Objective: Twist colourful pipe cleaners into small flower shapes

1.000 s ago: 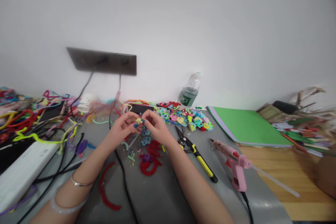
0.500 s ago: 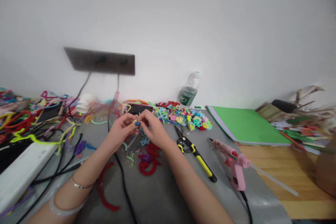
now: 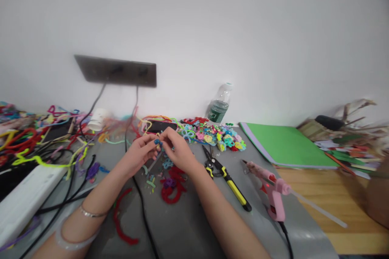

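Observation:
My left hand (image 3: 138,153) and my right hand (image 3: 178,149) meet above the grey table (image 3: 182,226), fingertips pinched together on a small pipe-cleaner piece (image 3: 158,142), blue with a bit of yellow. Both hands are closed on it. Just below them lie red pipe-cleaner shapes (image 3: 172,188), a small blue flower (image 3: 167,164) and green scraps. A curved red pipe cleaner (image 3: 120,218) lies by my left forearm.
A pile of finished coloured flowers (image 3: 214,135) lies behind the hands. Yellow-handled pliers (image 3: 226,180) and a pink glue gun (image 3: 272,192) lie to the right. A green folder (image 3: 285,145), a water bottle (image 3: 219,105), black cables (image 3: 142,210), a white power strip (image 3: 26,200) and tangled pipe cleaners (image 3: 33,137) surround them.
The hands have stayed together and turned the small piece; its yellow part, plain a second ago, is now mostly hidden behind the fingers with blue showing.

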Available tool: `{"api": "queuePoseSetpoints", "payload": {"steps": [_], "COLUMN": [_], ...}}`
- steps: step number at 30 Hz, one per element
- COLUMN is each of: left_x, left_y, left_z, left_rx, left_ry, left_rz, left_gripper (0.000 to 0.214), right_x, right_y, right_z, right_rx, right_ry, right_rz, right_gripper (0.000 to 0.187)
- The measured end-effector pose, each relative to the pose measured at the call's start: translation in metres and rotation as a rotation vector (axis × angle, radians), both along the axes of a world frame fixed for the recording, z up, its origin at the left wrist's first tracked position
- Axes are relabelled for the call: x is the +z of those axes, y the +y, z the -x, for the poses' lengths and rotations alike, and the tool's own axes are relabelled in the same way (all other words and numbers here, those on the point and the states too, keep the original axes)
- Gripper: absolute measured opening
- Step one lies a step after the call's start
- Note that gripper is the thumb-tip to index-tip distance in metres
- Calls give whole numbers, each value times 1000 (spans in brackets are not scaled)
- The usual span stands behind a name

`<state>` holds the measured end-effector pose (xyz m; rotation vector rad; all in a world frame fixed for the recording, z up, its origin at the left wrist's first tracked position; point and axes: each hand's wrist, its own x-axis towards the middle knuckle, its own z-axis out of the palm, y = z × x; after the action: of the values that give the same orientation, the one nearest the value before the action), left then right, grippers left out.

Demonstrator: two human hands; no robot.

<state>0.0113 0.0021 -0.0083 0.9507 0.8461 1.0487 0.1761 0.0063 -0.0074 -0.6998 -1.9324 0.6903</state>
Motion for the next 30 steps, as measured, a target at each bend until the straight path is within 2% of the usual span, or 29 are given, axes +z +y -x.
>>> {"api": "queuePoseSetpoints", "payload": {"steps": [5, 11, 18, 30], "left_x": [1, 6, 6, -2], "left_y": [3, 4, 4, 8], "left_z": [7, 18, 27, 19], "left_rx": [-64, -165, -202, -58], "left_ry": [-15, 58, 150, 90], "left_rz": [27, 28, -9, 17], "left_gripper": [34, 36, 28, 36], "right_x": [3, 4, -2, -5], "right_y": [-4, -6, -6, -3], "right_z": [3, 5, 7, 7], "right_rx": [110, 218, 246, 196], "right_ry": [45, 95, 158, 259], "right_rz": [91, 230, 307, 357], "right_gripper": [6, 8, 15, 22]}}
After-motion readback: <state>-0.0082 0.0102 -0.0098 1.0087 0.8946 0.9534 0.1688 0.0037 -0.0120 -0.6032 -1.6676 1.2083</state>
